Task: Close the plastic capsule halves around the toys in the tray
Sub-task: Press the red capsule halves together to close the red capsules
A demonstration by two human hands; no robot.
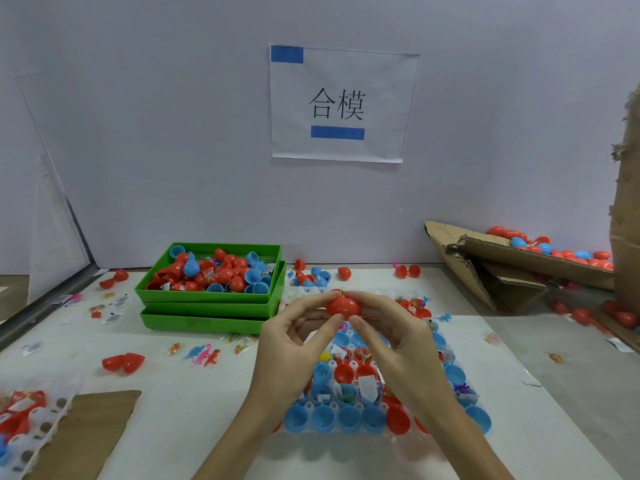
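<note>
While both hands are working above the clear capsule tray (408, 434) near the tabletop's front edge, the left hand (289, 344) and right hand (398, 336) are each pinching one side of a red capsule (343, 305), thumbs beneath and fingers curled over. A green sliver is poking out on top, so closing seems underway; next, I judge, a firm squeeze. Behind, green bins (207, 299) are holding loose halves.

White counter (194, 403) is carrying stacked green bins (211, 308), a clear capsule tray (349, 433), cardboard (485, 271), and loose red capsules (123, 362).
</note>
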